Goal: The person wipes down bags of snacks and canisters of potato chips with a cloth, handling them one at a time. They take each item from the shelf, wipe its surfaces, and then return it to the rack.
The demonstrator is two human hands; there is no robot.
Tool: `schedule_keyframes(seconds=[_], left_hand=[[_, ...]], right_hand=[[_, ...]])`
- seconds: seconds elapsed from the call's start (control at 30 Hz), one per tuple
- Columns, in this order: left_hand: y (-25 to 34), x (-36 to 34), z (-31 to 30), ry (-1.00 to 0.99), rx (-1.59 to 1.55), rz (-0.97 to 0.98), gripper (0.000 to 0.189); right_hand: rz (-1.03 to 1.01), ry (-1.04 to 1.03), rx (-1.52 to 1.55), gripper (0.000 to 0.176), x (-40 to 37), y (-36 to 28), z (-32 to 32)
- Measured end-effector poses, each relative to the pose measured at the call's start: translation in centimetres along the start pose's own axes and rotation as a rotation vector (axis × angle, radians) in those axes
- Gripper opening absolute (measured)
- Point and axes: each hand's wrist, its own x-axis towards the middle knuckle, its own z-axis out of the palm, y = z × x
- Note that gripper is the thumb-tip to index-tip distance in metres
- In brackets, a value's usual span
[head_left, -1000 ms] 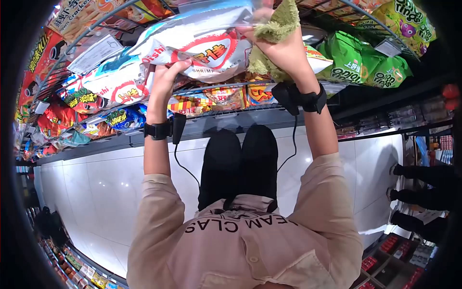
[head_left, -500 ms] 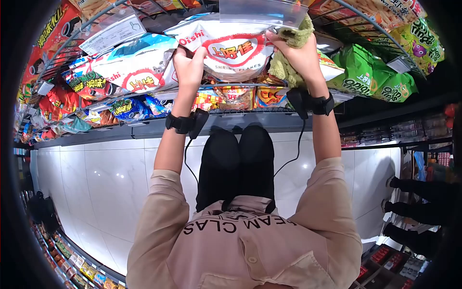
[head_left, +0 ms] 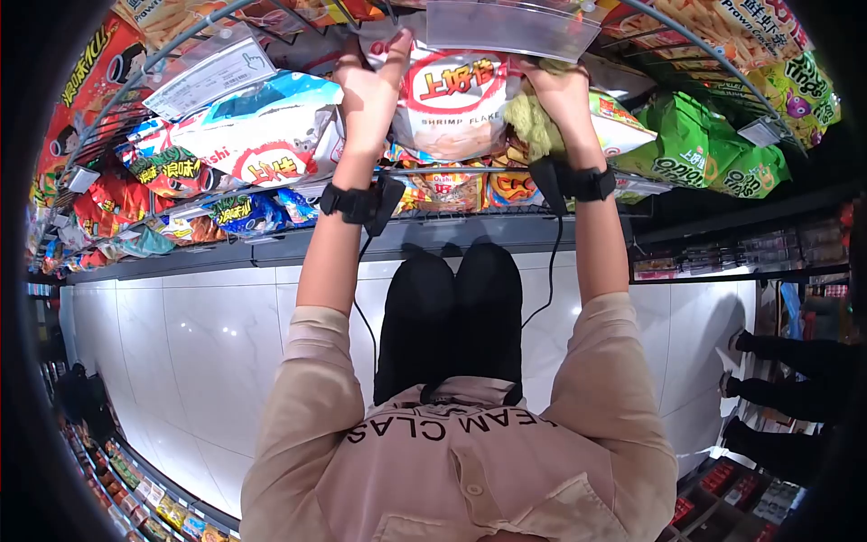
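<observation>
A white and red bag of shrimp flakes (head_left: 453, 95) stands in the wire shelf basket at top centre, between my two hands. My left hand (head_left: 372, 90) is at the bag's upper left side, thumb and fingers apart around its edge. My right hand (head_left: 562, 95) grips the bag's right edge, its fingertips partly hidden behind the packaging. A green fuzzy cloth (head_left: 533, 125) hangs beneath and beside my right hand, against the bag. Another white and blue bag (head_left: 262, 126) lies just left of my left hand.
Green onion ring bags (head_left: 691, 135) sit to the right. A clear price holder (head_left: 510, 29) overhangs the bag. The basket's wire rim (head_left: 452, 169) runs below it, above a lower row of snacks. People's legs (head_left: 786, 357) show at the right, on the tiled floor.
The shrimp flakes bag has moved deeper into the basket and stands more upright. My left hand has moved up and forward along its side. My right hand has shifted slightly, the cloth with it.
</observation>
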Motion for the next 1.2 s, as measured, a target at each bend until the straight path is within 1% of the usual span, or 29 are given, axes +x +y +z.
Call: schedule_keyframes(seconds=[0.03, 0.07, 0.1, 0.13, 0.2, 0.23, 0.27, 0.33, 0.37, 0.4, 0.43, 0.47, 0.5, 0.53, 0.6, 0.67, 0.7, 0.73, 0.8, 0.83, 0.87, 0.9, 0.93, 1.0, 1.03, 1.07, 1.13, 1.17, 1.2], left_hand=[[-0.7, 0.4, 0.3, -0.003, -0.002, -0.003, 0.049], [-1.7, 0.9, 0.5, 0.000, 0.193, -0.017, 0.048], [-2.2, 1.0, 0.7, 0.004, 0.388, -0.028, 0.047], [-2.7, 0.8, 0.7, 0.003, 0.385, -0.029, 0.047], [-3.3, 0.7, 1.0, 0.024, 0.505, -0.032, 0.050], [-2.2, 0.7, 1.4, 0.142, 0.337, 0.046, 0.050], [-1.8, 0.4, 1.5, 0.140, 0.330, 0.049, 0.050], [-1.2, 0.0, 1.7, 0.175, 0.174, 0.060, 0.049], [-1.1, -0.4, 1.7, 0.165, 0.212, -0.013, 0.044], [-0.9, -1.0, 1.4, 0.168, 0.214, -0.010, 0.044], [-0.7, -1.7, 1.1, 0.143, 0.215, -0.120, 0.044], [-0.9, -2.0, 1.1, 0.122, 0.212, -0.228, 0.043], [-3.2, -2.6, 1.5, 0.131, 0.035, -0.100, 0.041], [-3.4, -3.2, 1.5, 0.134, 0.076, -0.009, 0.040], [-1.1, -4.5, 0.9, 0.066, 0.017, -0.087, 0.042], [-5.6, -5.5, 0.5, -0.009, -0.213, -0.100, 0.048], [-4.9, -5.5, -0.1, -0.116, -0.115, -0.104, 0.050], [-4.5, -5.3, 0.0, -0.120, -0.112, -0.101, 0.050], [-3.8, -4.9, 0.7, -0.007, 0.239, 0.026, 0.051], [-3.5, -4.9, 0.6, -0.042, 0.155, -0.049, 0.052], [-3.6, -5.0, 0.7, -0.043, 0.155, -0.052, 0.052], [-3.6, -5.1, 0.7, -0.024, 0.184, -0.045, 0.052], [-3.7, -5.1, 0.7, -0.003, 0.215, -0.036, 0.051], [-4.3, -5.1, 1.0, 0.011, 0.215, -0.008, 0.050], [-4.7, -5.2, 1.0, 0.023, 0.215, 0.022, 0.049], [-5.3, -5.3, 0.9, 0.023, 0.220, 0.021, 0.049], [-4.9, -4.9, 0.5, -0.060, 0.159, -0.023, 0.048], [-4.7, -5.0, 0.5, -0.070, 0.224, -0.031, 0.048], [-4.6, -5.0, 0.3, -0.071, 0.227, -0.035, 0.048]], right_hand=[[-0.050, 0.044, -0.128, 0.021, 0.4, 0.6, 0.2], [-0.101, 0.088, -0.255, 0.023, 0.8, 1.2, 0.4], [-0.092, 0.175, -0.298, 0.025, 0.8, 1.3, 1.0], [-0.092, 0.176, -0.300, 0.025, 0.5, 1.4, 1.2], [-0.259, 0.312, -0.231, 0.041, -0.5, 1.1, 1.7], [-0.290, 0.582, -0.112, 0.067, -1.3, -0.3, 3.2], [-0.174, 0.489, -0.120, 0.082, -2.4, -1.8, 3.1], [-0.175, 0.470, -0.227, 0.080, -2.7, -1.5, 3.6], [-0.180, 0.473, -0.224, 0.080, -2.2, -0.4, 4.6], [-0.124, 0.592, -0.383, 0.080, -1.3, 1.4, 6.1], [-0.070, 0.704, -0.542, 0.080, -0.9, 0.9, 7.2], [-0.025, 0.660, -0.356, 0.071, -1.7, 0.6, 8.1], [-0.119, 0.569, -0.352, 0.064, -2.7, -1.5, 8.4], [-0.206, 0.477, -0.350, 0.057, -3.6, -3.1, 8.7], [-0.423, 0.378, -0.333, 0.047, -4.7, -3.4, 10.9], [-0.420, 0.118, -0.289, 0.035, -6.3, -3.7, 12.5], [-0.545, 0.222, -0.168, 0.031, -6.2, -3.7, 12.9], [-0.544, 0.226, -0.165, 0.031, -5.6, -2.8, 12.3], [-0.697, 0.202, -0.787, 0.022, -3.1, -0.3, 9.0], [-0.559, 0.234, -0.627, 0.016, -2.1, 0.0, 7.7], [-0.418, 0.265, -0.470, 0.010, -1.4, -0.4, 6.6], [-0.612, 0.304, -0.438, 0.009, -1.0, -1.4, 6.0], [-0.611, 0.301, -0.439, 0.009, -1.2, -0.9, 6.7], [-0.662, 0.169, -0.523, 0.015, -2.1, -0.3, 10.0], [-0.538, 0.121, -0.499, 0.023, -2.9, -2.3, 11.3], [-0.537, 0.119, -0.494, 0.023, -3.4, -2.5, 11.5], [-0.597, 0.104, -0.453, 0.034, -4.0, -2.8, 11.9], [-0.604, 0.078, -0.368, 0.038, -3.7, -2.4, 11.8], [-0.600, 0.074, -0.366, 0.038, -3.8, -2.5, 11.8]])
